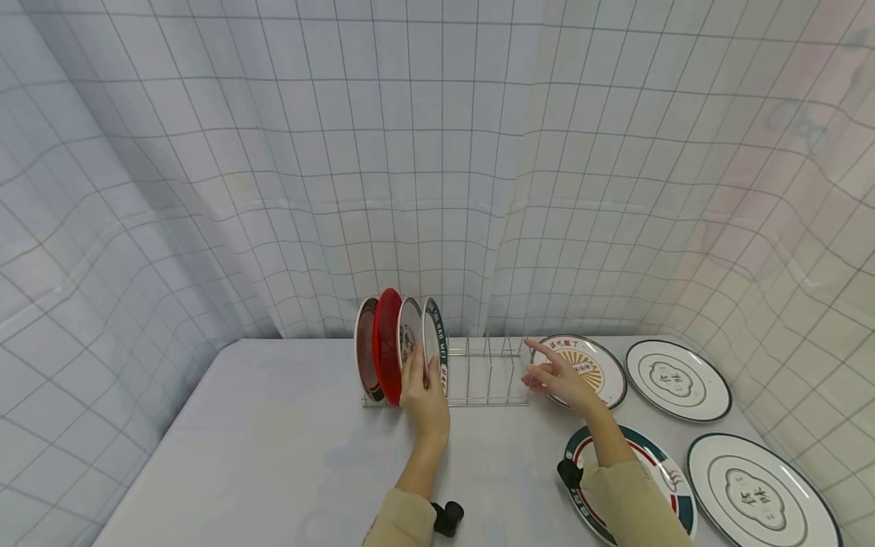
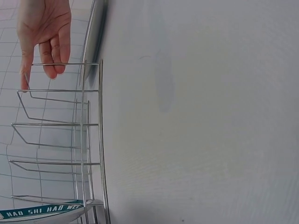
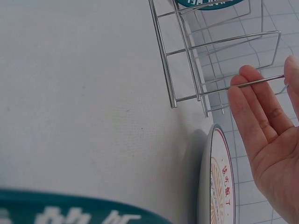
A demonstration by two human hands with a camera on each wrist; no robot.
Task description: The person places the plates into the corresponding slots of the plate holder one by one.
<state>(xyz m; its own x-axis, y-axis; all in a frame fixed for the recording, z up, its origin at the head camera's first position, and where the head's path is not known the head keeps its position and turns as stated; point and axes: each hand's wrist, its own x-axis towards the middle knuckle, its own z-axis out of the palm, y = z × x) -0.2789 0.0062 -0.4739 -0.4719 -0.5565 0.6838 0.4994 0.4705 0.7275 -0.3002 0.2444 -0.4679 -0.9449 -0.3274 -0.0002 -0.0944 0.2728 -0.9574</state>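
A wire plate rack (image 1: 488,403) stands at the back of the table with several plates upright in its left half. My left hand (image 1: 425,395) reaches up to the two rightmost ones, a white plate with a dark print (image 1: 409,323) and a green-rimmed plate (image 1: 435,323). Its fingers lie on the left of the green-rimmed plate and the thumb on the right, pinching its near edge. My right hand (image 1: 562,380) is at the rack's right end. Its extended fingers touch the end wires (image 3: 257,81), palm in view from the right wrist.
Left in the rack stand a brown plate (image 1: 367,349) and a red plate (image 1: 388,349). Flat on the right lie a sunburst-patterned plate (image 1: 601,368), a green-and-red-rimmed plate (image 1: 666,475) under my right forearm, and two black-rimmed white plates (image 1: 707,380). A gridded curtain (image 1: 437,190) closes off the back.
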